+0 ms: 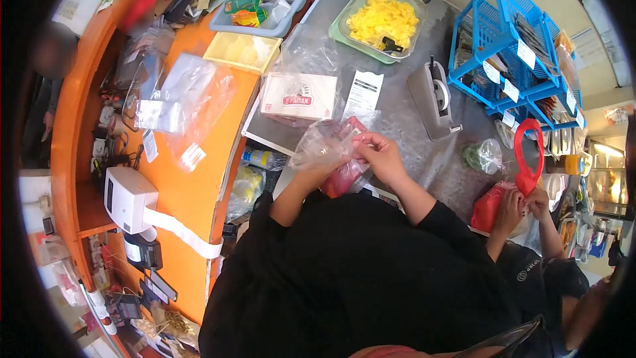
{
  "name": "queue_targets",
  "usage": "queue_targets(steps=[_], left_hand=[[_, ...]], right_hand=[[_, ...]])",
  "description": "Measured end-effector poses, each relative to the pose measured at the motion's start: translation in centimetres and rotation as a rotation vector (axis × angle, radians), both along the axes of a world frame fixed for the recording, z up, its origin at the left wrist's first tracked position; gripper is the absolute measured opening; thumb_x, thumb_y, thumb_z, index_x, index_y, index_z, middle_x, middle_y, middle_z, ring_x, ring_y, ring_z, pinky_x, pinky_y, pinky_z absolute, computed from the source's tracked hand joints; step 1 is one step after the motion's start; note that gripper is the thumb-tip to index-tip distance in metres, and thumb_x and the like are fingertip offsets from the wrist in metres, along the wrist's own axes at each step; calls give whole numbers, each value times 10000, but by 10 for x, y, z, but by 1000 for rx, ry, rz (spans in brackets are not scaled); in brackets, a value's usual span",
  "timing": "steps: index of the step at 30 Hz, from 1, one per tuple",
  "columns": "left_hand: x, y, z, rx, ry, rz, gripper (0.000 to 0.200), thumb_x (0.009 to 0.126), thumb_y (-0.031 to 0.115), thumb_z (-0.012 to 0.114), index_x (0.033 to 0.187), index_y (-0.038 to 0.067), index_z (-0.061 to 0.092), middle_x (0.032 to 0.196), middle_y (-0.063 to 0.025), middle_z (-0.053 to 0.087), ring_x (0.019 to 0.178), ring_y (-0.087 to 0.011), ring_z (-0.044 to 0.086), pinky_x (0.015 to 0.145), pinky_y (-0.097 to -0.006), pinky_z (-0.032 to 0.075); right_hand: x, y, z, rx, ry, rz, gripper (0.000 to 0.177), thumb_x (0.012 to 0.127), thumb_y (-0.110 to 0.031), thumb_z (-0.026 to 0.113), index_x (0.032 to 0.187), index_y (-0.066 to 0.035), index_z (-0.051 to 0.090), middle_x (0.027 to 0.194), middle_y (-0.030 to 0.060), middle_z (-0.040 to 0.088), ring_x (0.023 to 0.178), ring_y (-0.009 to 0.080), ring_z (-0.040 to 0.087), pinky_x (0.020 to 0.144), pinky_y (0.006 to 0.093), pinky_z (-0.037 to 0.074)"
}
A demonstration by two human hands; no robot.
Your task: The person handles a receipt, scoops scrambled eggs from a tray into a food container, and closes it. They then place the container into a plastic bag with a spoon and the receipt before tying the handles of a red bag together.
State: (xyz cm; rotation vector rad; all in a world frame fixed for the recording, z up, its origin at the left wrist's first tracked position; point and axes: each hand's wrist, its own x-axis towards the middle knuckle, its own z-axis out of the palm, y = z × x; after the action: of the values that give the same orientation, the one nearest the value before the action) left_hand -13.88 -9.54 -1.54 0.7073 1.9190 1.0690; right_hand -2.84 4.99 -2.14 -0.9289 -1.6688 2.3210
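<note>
Centrally, left hand (317, 171) and right hand (381, 156), fingers pinched on clear bag (321, 140), red packet (341, 180) beneath

left hand (322, 171) and right hand (380, 154) hold a clear bag (326, 142) with red contents over the counter (405, 126).

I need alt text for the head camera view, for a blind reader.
A person's left hand and right hand hold a clear plastic bag with red contents above a grey counter. A tape dispenser and a green tray of yellow pieces stand behind it; a co-worker on the right handles a red bag.
</note>
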Motion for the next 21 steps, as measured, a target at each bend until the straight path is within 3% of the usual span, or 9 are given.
queue_targets(steps=[3,5,9,11,12,15,17,19,21], left_hand=[[-5,1,-43,10,229,-103,597,773,339,737,1207,14,486,1017,-113,614,980,-216,578,855,-360,436],[-3,-3,-64,182,129,-1,540,761,308,736,1162,14,526,1014,-123,635,914,-220,607,802,-353,454],[7,-12,-22,308,262,74,382,764,224,689,1055,-3,587,924,-151,665,721,-247,651,605,-340,495],[8,-14,-5,186,205,-41,363,763,177,679,1051,-19,576,874,-148,657,737,-272,645,623,-349,490],[6,-12,-23,294,486,-129,387,725,139,682,1081,16,592,796,-124,621,739,-291,625,636,-381,482],[5,-13,-27,453,877,-305,404,711,136,660,1109,88,606,792,-107,582,763,-317,596,654,-415,471],[0,-15,-11,456,1018,-424,433,706,114,642,1136,120,596,847,-118,575,797,-321,592,682,-423,481],[-2,-21,-26,427,937,-406,456,712,110,664,1155,81,565,898,-141,584,849,-340,589,725,-424,492],[-5,-22,-27,380,701,-330,430,749,85,678,1159,52,554,892,-127,601,822,-287,614,738,-394,508]], right_hand=[[1,4,-3,-34,26,-29,172,874,-113,655,1009,-5,653,867,52,659,725,113,635,646,232,510],[2,3,-4,-94,29,-27,182,881,-113,648,1029,-6,647,886,57,662,725,117,638,644,236,515],[-2,5,-10,-71,-22,-32,173,875,-103,648,1011,4,661,879,65,676,726,130,642,640,245,516],[-4,8,-13,7,3,-5,145,850,-84,659,963,5,681,841,53,679,722,127,641,626,247,507],[-4,10,-15,48,18,6,131,838,-74,664,939,5,691,822,48,681,720,125,641,619,249,502],[-5,13,-27,394,-40,169,121,824,-65,644,921,-31,707,838,69,701,675,141,637,618,275,500],[-5,11,-12,802,-119,354,130,806,-77,648,911,-40,716,846,126,700,670,182,649,642,297,500],[-5,8,-8,774,46,389,135,813,-108,645,914,-59,719,866,167,679,682,228,655,665,317,504],[-5,12,-19,936,133,396,144,799,-77,659,926,-39,714,827,137,691,689,202,653,660,305,503]])
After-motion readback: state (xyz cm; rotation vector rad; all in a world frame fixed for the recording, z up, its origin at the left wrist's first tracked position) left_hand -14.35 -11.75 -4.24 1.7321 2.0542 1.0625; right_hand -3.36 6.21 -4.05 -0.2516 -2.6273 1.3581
